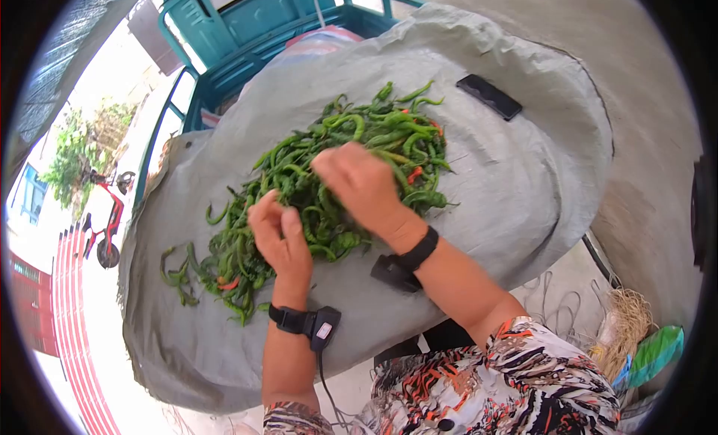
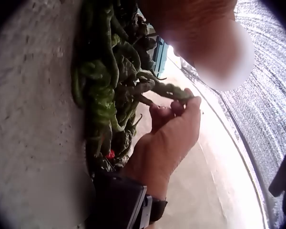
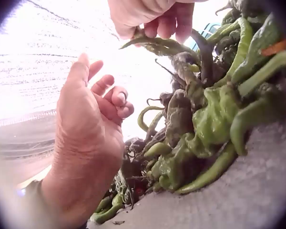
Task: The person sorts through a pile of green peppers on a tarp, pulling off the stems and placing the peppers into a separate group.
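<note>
Between thumb and fingers of the right hand (image 1: 364, 187), over one heap of peppers (image 1: 389, 128), one green pepper (image 3: 163, 46) is pinched, with the left hand (image 1: 283, 237) just beside, fingers loosely bent, and one phone (image 1: 490, 96) beyond the grip on one sheet (image 1: 516, 181).

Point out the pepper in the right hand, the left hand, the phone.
Pepper (image 3: 168, 47): right wrist view, mid-length.
Left hand (image 1: 281, 242): head view, middle of the hand.
Phone (image 1: 490, 97): head view, middle of its dark face.
</note>
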`<act>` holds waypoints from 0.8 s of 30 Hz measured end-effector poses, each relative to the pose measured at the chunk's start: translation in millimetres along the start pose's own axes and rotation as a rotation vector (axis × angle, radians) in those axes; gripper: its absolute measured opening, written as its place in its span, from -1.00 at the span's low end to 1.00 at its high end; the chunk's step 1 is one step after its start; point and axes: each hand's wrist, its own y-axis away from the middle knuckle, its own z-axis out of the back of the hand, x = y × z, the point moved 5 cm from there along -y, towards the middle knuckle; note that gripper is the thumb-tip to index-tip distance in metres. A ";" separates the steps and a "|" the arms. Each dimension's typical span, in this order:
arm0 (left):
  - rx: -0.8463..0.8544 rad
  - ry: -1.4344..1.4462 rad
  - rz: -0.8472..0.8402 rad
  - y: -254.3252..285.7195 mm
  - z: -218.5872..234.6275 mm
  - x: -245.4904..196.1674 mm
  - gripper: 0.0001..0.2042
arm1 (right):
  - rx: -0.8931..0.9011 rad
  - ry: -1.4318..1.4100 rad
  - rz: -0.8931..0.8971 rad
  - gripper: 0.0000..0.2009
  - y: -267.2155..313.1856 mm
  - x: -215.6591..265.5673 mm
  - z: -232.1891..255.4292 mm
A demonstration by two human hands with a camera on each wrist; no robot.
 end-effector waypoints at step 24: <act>0.202 -0.180 0.200 1.2 -22.1 -9.1 -0.61 | -0.645 -0.352 -0.406 -0.76 -12.3 -40.9 83.9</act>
